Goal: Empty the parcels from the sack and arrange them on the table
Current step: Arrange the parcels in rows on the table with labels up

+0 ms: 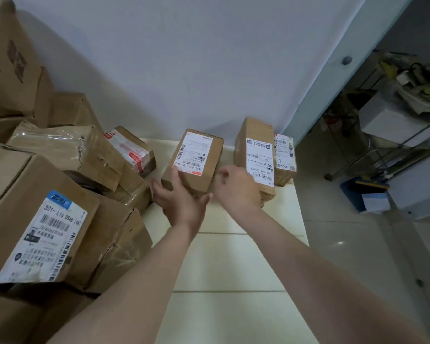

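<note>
My left hand (179, 198) grips the near end of a small brown parcel (196, 161) with a white label, held over the far part of the cream tiled table (224, 264). My right hand (236, 187) hovers just right of that parcel with loosely curled fingers and holds nothing. Two more labelled parcels stand against the wall to the right: a taller one (255, 155) and a shorter one (284, 157) behind it. No sack is in view.
Large cardboard boxes (35, 234) and a taped box (132, 150) pile up on the table's left side. A white wall lies behind. The table's right edge drops to a tiled floor with a wire rack (395, 125) and a blue bin (365, 194).
</note>
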A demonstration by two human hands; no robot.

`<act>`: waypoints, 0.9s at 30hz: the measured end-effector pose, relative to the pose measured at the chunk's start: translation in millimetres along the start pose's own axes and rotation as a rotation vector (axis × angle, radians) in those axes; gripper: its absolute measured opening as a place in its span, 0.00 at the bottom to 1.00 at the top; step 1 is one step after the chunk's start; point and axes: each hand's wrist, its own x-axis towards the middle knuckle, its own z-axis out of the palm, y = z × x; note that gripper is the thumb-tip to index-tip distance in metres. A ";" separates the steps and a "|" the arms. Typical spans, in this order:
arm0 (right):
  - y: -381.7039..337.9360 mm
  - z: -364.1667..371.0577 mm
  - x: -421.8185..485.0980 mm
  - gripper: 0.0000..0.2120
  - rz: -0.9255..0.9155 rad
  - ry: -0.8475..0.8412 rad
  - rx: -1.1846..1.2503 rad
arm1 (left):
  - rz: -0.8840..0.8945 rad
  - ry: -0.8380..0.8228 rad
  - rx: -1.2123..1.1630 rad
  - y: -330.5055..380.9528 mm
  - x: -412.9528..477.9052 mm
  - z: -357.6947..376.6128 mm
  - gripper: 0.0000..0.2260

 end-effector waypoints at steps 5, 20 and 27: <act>26.5 -19.2 13.9 0.19 0.009 0.278 -0.306 | -0.031 -0.151 -0.031 8.7 2.2 12.7 0.40; -10.6 -36.7 -62.5 0.19 -0.136 -0.043 0.134 | 0.312 0.049 0.118 93.5 -60.7 -104.2 0.27; -74.1 -45.4 -118.0 0.16 -0.261 -0.148 0.298 | 0.371 0.340 0.590 130.7 -66.9 -231.2 0.28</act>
